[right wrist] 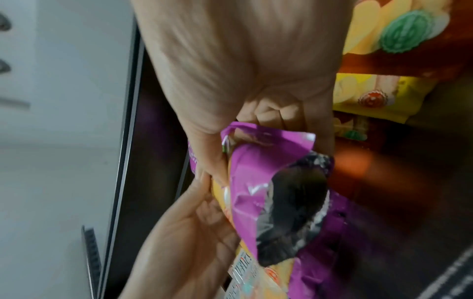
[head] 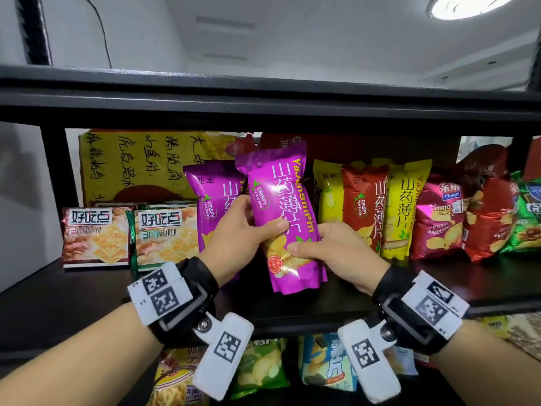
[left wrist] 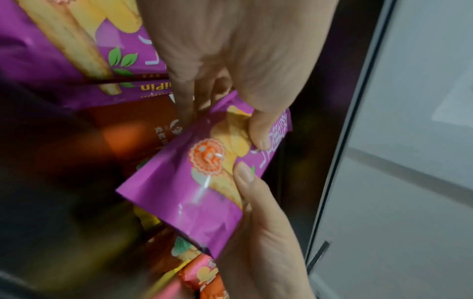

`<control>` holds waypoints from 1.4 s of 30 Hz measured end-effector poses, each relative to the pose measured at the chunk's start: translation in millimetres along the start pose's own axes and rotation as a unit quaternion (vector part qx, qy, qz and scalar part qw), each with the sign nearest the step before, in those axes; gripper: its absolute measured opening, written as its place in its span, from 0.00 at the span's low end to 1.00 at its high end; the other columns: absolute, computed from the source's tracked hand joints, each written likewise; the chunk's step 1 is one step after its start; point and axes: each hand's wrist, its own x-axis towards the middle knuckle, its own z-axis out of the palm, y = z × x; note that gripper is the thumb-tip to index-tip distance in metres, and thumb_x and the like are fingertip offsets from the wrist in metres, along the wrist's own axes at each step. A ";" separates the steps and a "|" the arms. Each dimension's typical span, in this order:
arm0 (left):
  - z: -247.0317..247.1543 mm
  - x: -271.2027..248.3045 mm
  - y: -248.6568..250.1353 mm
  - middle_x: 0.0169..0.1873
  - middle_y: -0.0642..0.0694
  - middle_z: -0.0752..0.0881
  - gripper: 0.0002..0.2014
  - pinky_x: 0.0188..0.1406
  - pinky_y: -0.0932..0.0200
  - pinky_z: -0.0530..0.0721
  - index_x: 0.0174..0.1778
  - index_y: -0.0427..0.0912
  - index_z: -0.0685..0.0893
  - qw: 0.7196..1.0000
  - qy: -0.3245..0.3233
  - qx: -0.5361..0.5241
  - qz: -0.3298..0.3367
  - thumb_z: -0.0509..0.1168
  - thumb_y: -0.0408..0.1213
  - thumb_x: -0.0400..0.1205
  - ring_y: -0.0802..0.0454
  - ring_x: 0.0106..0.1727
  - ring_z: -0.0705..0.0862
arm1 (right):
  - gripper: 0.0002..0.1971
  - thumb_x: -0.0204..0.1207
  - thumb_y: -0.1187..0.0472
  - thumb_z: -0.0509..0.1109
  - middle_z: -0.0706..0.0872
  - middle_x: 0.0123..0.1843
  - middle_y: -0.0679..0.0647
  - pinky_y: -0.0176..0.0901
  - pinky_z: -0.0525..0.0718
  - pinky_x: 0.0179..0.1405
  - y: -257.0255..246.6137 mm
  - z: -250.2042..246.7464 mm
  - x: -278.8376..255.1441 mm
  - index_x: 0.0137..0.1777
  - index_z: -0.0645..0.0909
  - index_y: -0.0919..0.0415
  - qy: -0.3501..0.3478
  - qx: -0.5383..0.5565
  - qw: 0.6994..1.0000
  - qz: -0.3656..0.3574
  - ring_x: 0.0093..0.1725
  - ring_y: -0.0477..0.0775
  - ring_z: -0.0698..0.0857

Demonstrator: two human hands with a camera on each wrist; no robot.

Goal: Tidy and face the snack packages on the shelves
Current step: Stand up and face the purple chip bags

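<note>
Shelf [head: 439, 288]: row of bags, upright, facing out.
Purple bag [head: 281, 212]: held tilted in front of row, off shelf.
Left hand [head: 243, 238], right hand [head: 336, 250]: both pinch its lower half.
Risk: pushing it in crooked may topple the purple neighbour bag [head: 210, 197]; slick foil may slip.

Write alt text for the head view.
Both hands, left hand and right hand, grip a purple yam-crisp bag in front of a black shelf, beside another purple bag, with cracker packs left and yellow and red bags right.
</note>
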 end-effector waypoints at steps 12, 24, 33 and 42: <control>1.5 -9.6 -5.7 0.60 0.46 0.89 0.20 0.64 0.53 0.85 0.70 0.38 0.79 0.989 -0.008 0.139 0.058 0.69 0.21 0.82 0.52 0.61 0.88 | 0.37 0.58 0.37 0.84 0.83 0.47 0.45 0.42 0.80 0.30 -8.3 15.4 -4.5 0.53 0.62 0.51 0.135 -0.379 0.914 -0.055 0.42 0.50 0.85; -8.3 -1.0 -22.0 0.56 0.50 0.91 0.27 0.55 0.60 0.86 0.71 0.43 0.76 0.998 -0.046 0.012 0.040 0.67 0.16 0.80 0.53 0.57 0.89 | 0.27 0.69 0.63 0.81 0.81 0.54 0.47 0.46 0.88 0.43 -3.8 14.8 3.6 0.56 0.65 0.51 0.120 -0.310 0.935 -0.121 0.52 0.47 0.84; -12.8 14.1 5.7 0.48 0.44 0.93 0.32 0.54 0.43 0.91 0.65 0.46 0.81 0.994 -0.050 0.099 -0.004 0.83 0.48 0.66 0.46 0.48 0.94 | 0.20 0.81 0.55 0.68 0.89 0.62 0.65 0.69 0.84 0.65 -22.7 12.0 13.5 0.70 0.80 0.62 -0.018 0.134 0.989 0.057 0.63 0.69 0.87; -15.1 7.7 4.7 0.48 0.51 0.93 0.43 0.54 0.43 0.91 0.62 0.48 0.75 0.986 -0.066 0.156 0.005 0.87 0.51 0.53 0.54 0.47 0.93 | 0.23 0.78 0.49 0.67 0.89 0.58 0.65 0.58 0.91 0.53 -9.6 16.7 18.4 0.64 0.84 0.67 -0.031 0.241 0.963 0.113 0.49 0.61 0.90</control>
